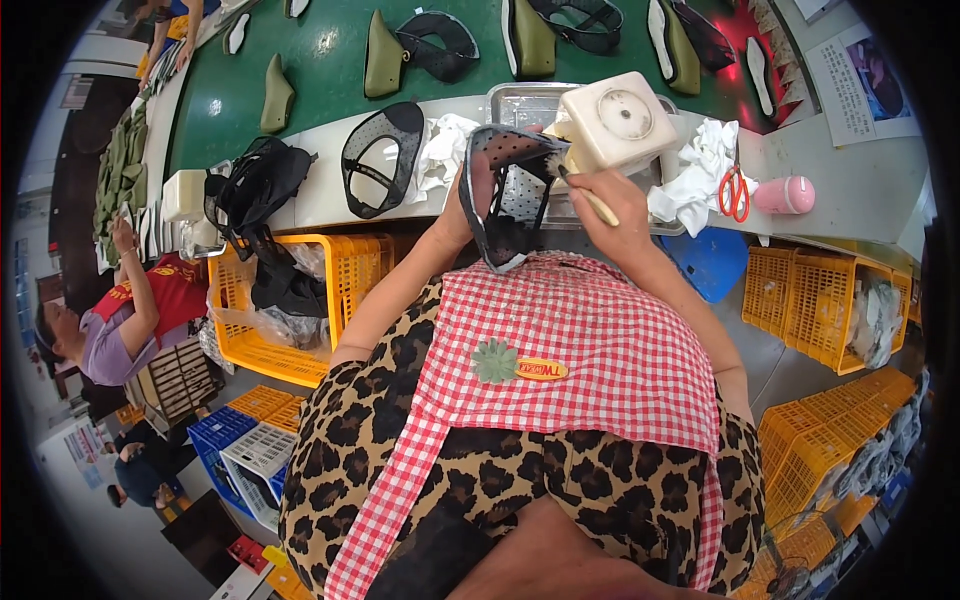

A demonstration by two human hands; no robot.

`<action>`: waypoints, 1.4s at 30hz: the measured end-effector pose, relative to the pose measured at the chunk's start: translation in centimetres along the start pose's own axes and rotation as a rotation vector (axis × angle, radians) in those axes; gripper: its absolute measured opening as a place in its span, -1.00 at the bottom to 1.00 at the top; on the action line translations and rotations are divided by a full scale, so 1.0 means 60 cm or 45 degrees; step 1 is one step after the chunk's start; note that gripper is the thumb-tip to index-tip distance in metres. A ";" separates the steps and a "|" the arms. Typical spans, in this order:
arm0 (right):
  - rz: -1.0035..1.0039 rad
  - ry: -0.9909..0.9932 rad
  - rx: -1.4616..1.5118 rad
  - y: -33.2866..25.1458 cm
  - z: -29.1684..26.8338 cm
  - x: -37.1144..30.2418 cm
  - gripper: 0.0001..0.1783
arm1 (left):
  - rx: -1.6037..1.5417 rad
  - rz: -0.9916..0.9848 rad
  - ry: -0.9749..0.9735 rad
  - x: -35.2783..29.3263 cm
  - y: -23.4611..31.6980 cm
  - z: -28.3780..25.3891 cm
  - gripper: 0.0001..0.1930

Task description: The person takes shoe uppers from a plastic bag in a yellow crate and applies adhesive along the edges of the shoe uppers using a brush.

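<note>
Your left hand (458,212) holds a black mesh upper (518,150) up at the near edge of the bench (320,200). Your right hand (620,212) is closed around a brush (600,207), its bristles close by the upper's right edge; whether they touch cannot be told. A white pot (615,125) sits just beyond that hand. A second upper (405,119) lies left, beside white paper (448,145); red scissors (734,195) lie right.

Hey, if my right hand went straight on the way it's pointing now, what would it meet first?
Your right hand, led by its brush, would likely meet the black mesh upper first. The white square container looks close too; depth there is unclear.
</note>
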State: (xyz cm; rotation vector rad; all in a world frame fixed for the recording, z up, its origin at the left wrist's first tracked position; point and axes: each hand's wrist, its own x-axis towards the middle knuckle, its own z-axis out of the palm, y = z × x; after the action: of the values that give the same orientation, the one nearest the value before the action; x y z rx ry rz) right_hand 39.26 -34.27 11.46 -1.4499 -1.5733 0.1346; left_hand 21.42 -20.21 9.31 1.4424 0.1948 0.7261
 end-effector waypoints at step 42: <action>0.675 -0.386 0.665 0.000 -0.018 -0.020 -0.80 | -0.274 0.188 0.333 0.011 0.036 0.029 0.01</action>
State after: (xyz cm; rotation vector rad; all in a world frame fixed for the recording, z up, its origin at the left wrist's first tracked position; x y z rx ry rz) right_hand 39.77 -35.80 11.35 -1.4214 -1.2102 1.0378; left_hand 22.14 -21.41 11.80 1.1636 0.2062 1.0258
